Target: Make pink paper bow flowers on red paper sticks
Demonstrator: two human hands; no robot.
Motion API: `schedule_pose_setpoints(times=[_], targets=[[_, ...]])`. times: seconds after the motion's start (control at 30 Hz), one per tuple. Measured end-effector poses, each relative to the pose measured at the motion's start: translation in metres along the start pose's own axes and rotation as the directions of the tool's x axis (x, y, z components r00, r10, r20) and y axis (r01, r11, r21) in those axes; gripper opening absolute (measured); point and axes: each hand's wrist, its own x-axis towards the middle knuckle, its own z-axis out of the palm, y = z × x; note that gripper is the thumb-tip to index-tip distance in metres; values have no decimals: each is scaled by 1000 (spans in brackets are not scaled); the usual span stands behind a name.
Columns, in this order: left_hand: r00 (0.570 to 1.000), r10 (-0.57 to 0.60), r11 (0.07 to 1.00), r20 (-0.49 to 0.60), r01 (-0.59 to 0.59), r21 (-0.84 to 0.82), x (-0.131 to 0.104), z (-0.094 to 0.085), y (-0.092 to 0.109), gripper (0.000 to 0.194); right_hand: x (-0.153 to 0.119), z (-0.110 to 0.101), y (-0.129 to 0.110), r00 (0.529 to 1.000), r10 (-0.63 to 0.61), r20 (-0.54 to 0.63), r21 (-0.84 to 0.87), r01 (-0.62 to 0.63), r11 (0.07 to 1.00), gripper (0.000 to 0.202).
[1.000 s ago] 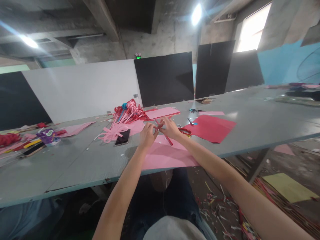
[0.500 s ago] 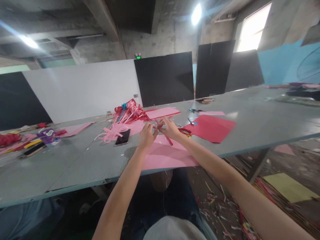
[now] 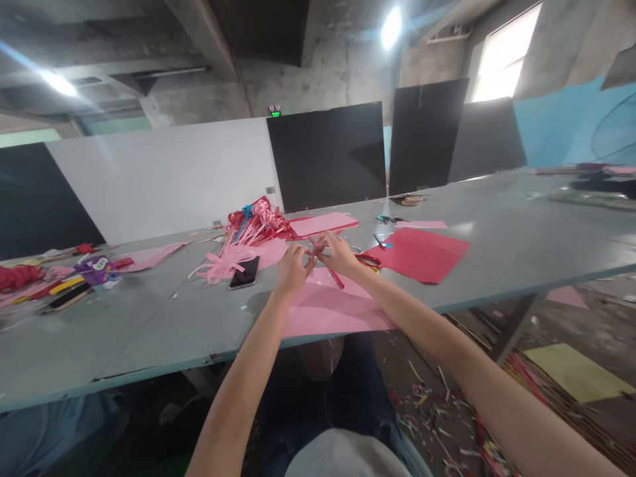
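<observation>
Between my hands runs a thin red paper strip [image 3: 337,279], its lower end slanting down over a pink paper sheet [image 3: 328,311]. My left hand [image 3: 295,266] has its fingertips pinched at the strip from the left. From the right, my right hand [image 3: 336,254] pinches it too, the fingertips of both hands nearly meeting. Red-handled scissors [image 3: 368,261] lie just beyond my right hand, partly covered. A red paper sheet [image 3: 427,255] is to their right. Left of my left hand are a phone [image 3: 244,273] and a loop of pink paper strips [image 3: 226,265].
A heap of pink and red curled paper pieces [image 3: 258,222] stands at the back, beside stacked pink sheets [image 3: 325,224]. A purple packet [image 3: 98,271] is at the far left. The table's front edge [image 3: 163,368] runs before my lap. Scraps litter the floor [image 3: 422,411].
Almost nothing differs. Both hands keep their pinch on the red paper strip, with only tiny finger shifts.
</observation>
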Motion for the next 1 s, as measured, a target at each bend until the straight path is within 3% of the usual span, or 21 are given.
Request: schedule_pose_setpoints(times=[0.7,1.0], targets=[[997,-39,999,66,40,-12,1,-7,6,5,-2,0,1,1000,-3,5,22,3,1000,19],[998,-48,998,40,49,-29,1,-6,4,4,-1,0,0,999,-11,42,44,9,999,19]])
